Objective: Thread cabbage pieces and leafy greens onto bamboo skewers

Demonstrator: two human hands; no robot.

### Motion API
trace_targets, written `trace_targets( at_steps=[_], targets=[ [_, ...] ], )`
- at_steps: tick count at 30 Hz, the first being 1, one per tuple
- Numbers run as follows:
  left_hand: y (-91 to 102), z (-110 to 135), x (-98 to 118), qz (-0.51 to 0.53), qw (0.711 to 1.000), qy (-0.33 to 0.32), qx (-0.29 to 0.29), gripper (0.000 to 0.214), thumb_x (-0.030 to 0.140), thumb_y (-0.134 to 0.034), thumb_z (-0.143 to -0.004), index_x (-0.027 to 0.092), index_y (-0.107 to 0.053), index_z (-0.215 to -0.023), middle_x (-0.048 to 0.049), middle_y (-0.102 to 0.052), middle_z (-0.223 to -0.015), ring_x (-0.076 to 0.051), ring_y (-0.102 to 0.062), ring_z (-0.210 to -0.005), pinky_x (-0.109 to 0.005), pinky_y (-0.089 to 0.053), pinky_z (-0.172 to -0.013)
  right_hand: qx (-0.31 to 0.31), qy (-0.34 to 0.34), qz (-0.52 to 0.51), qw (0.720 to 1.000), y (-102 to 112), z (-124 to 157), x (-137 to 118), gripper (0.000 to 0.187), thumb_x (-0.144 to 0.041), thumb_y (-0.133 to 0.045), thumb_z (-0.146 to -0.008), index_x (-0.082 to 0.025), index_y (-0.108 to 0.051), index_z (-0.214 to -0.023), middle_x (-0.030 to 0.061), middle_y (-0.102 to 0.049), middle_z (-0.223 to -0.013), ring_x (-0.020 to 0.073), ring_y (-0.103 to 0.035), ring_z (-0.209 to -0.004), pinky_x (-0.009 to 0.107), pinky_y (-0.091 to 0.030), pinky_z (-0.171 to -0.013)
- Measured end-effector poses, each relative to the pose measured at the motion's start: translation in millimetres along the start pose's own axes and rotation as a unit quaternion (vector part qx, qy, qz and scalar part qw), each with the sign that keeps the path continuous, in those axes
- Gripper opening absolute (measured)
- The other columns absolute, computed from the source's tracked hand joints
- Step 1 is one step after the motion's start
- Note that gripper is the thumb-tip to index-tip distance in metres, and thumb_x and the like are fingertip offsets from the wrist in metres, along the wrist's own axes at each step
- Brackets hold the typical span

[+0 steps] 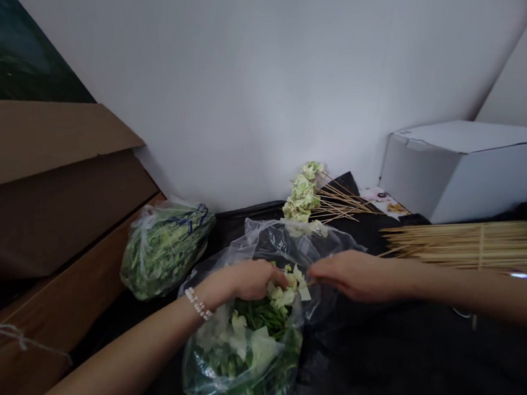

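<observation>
left hand: the left hand [246, 281], a beaded bracelet [198, 304] at its wrist, reaches into the mouth of the clear plastic bag of cut green leaves and pale cabbage pieces [245, 348]; fingers curled together on a cluster of pale cabbage pieces [286, 293] at the bag opening.
right hand: the right hand [346, 276] lies just beside the left, fingertips pinched together at the same cluster; whether they grip a piece or a skewer cannot be told.
open bag: rests on the black-covered worktop [400, 358], front centre, its mouth turned up toward both hands.
second bag: a tied clear plastic bag of green vegetables [163, 250] lies to the left, against brown cardboard boxes [44, 200].
finished skewers: thin bamboo skewers loaded with pale cabbage [307, 196] lie behind the open bag, near the wall.
bare skewers: a bundle of plain bamboo sticks [473, 245] lies on the right, well apart from the bag.
white box: a white cardboard box [465, 165] stands at the rear right.
</observation>
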State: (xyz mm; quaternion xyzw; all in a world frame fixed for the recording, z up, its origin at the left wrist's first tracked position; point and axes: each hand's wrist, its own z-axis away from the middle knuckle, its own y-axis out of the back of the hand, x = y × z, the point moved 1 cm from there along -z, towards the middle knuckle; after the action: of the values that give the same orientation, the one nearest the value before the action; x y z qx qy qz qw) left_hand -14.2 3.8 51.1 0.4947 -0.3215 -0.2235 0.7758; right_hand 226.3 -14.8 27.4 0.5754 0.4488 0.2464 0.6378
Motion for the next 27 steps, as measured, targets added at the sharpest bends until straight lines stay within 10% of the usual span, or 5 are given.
trace_targets(
  at_steps=[4, 10, 17, 27],
  targets=[
    [3.0, 2, 0, 0.024, 0.996, 0.038, -0.072, 0.032, 0.007, -0.05, -0.071, 0.023, -0.075, -0.081, -0.002, -0.077, -0.087, -0.019, -0.068, -0.076, -0.026, -0.049, -0.071, -0.065, 0.034, 0.072, 0.995, -27, 11, -10, 0.029, -0.005, -0.048, -0.08, -0.019, -0.06, -0.102, 0.0065, -0.069, -0.086, 0.0201, -0.064, -0.08, 0.028, -0.041, -0.066],
    [-7.7, -18, 10, -0.071, 0.989, 0.124, 0.044, 0.027, 0.03, -0.049, -0.088, 0.019, -0.071, -0.097, -0.0094, -0.075, -0.082, -0.023, -0.069, -0.073, -0.03, -0.048, -0.066, -0.071, 0.042, 0.065, 0.994, -36, 14, -13, 0.025, -0.003, -0.048, -0.08, -0.017, -0.057, -0.099, 0.0077, -0.069, -0.088, 0.0196, -0.064, -0.082, 0.029, -0.042, -0.07],
    [-38.6, -41, 13, -0.2, 0.974, 0.069, 0.077, 0.018, 0.011, -0.06, -0.08, 0.018, -0.075, -0.088, -0.0125, -0.075, -0.089, -0.031, -0.067, -0.094, -0.05, -0.042, -0.092, -0.07, 0.037, 0.068, 0.995, -34, 17, -13, 0.025, -0.005, -0.048, -0.081, -0.017, -0.057, -0.1, 0.0079, -0.069, -0.088, 0.0206, -0.065, -0.082, 0.03, -0.042, -0.07],
    [-2.0, -13, -1, -0.113, 0.972, 0.014, 0.204, 0.017, 0.033, -0.066, -0.086, 0.019, -0.076, -0.085, -0.0104, -0.072, -0.104, -0.026, -0.063, -0.104, -0.038, -0.045, -0.095, -0.083, 0.014, 0.053, 0.995, -31, 19, -14, 0.027, -0.004, -0.049, -0.079, -0.018, -0.058, -0.099, 0.0074, -0.07, -0.09, 0.0196, -0.066, -0.08, 0.028, -0.04, -0.066]
  ],
)
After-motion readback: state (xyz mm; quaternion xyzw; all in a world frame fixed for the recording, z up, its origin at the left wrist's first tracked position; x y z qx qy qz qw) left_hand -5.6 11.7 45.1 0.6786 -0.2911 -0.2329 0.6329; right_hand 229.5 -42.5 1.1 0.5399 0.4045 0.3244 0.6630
